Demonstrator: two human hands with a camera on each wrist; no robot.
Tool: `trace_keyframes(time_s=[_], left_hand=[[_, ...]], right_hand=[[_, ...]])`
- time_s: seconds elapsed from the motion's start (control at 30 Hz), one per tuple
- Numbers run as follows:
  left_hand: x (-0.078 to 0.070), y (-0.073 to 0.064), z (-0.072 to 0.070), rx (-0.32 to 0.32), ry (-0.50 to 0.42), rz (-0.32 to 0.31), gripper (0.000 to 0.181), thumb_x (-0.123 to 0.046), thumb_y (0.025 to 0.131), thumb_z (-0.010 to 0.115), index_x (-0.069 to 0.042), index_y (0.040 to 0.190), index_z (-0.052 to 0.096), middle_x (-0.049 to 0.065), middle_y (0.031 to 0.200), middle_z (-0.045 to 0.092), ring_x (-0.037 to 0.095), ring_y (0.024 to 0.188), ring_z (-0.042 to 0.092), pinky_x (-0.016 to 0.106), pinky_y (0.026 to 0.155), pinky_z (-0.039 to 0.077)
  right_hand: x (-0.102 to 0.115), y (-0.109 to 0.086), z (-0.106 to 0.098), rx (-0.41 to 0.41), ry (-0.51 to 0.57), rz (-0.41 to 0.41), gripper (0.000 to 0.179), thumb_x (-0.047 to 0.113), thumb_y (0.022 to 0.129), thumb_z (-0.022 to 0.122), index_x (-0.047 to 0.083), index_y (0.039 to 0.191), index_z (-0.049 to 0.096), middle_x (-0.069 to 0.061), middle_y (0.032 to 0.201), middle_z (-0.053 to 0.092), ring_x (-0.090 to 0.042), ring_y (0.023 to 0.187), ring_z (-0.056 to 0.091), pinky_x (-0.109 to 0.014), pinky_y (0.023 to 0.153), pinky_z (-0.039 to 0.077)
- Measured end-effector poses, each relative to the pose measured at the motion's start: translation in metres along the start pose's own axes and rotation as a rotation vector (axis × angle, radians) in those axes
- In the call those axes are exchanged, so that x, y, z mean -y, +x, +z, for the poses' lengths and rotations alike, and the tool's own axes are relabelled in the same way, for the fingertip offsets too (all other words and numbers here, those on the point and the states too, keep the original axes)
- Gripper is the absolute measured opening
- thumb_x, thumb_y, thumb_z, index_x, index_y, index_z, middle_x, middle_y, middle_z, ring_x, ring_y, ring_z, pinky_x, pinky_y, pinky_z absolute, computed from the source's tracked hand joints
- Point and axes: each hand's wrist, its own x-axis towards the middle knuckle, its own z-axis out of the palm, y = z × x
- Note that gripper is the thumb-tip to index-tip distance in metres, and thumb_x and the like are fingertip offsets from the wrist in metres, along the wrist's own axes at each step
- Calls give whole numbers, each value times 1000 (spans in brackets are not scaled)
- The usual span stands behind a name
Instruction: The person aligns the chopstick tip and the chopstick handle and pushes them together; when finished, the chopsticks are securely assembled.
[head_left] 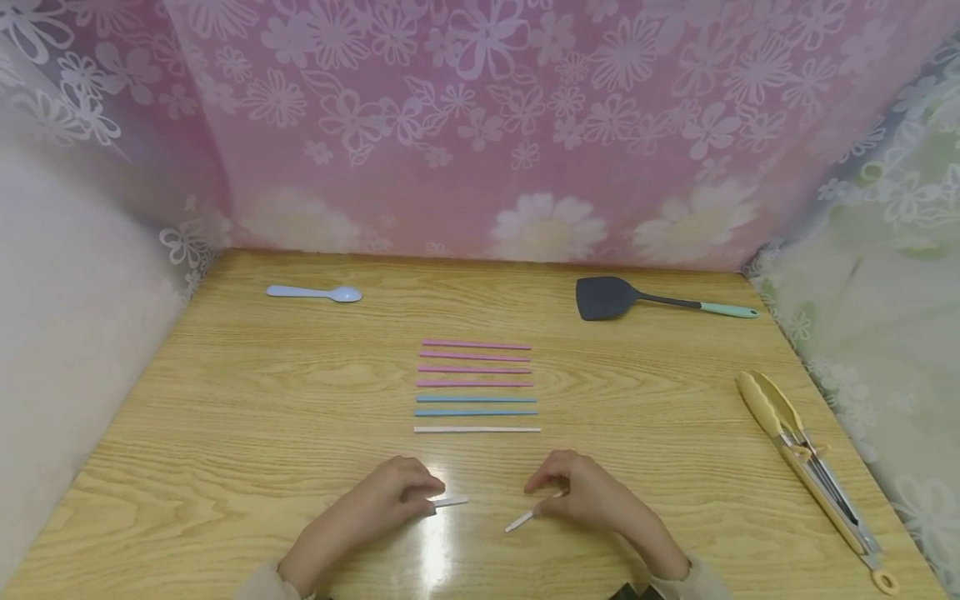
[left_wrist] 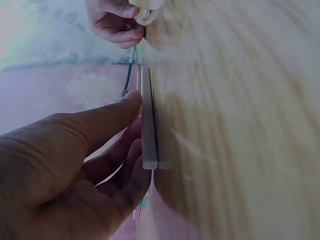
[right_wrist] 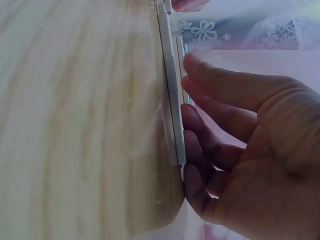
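My left hand is at a short white stick, seen in the head view near the front of the table. In the left wrist view, my thumb is at the edge of this stick, which appears to lie on the wood. My right hand is beside another short white stick. In the right wrist view, thumb and forefinger stand off this stick, while lower fingertips lie close along it. Beyond the hands lie several pink chopsticks, two blue ones and a white one.
A light-blue spoon lies at the back left and a dark spatula with a green handle at the back right. Yellow-tipped tongs lie along the right edge. Patterned cloth hangs behind the wooden table.
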Motion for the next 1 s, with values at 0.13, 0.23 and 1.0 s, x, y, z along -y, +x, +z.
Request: trace_keyframes(time_s=[0.13,0.23,1.0], left_hand=[[0,0,1,31,-12,-20,19,-12,87,67,-6,105,71,-6,95,66,7,91,56,24,80,50],[-1,0,1,56,-31,-32,18,-9,87,66,-4,103,72,-6,93,65,5,88,54,21,77,50],[-3,4,4,-61,16,-13,15,-13,92,61,-8,104,70,-4,99,68,14,96,61,32,86,52]], right_hand=[[-1,-1,0,25,0,-10,14,14,77,77,15,91,73,10,89,61,-8,85,51,-22,74,47],[-1,-1,1,32,6,-16,12,11,78,76,16,89,73,10,88,61,-9,87,50,-22,74,47],[3,2,4,-111,60,-27,9,19,89,66,12,92,71,8,86,61,-3,79,54,-21,74,50]])
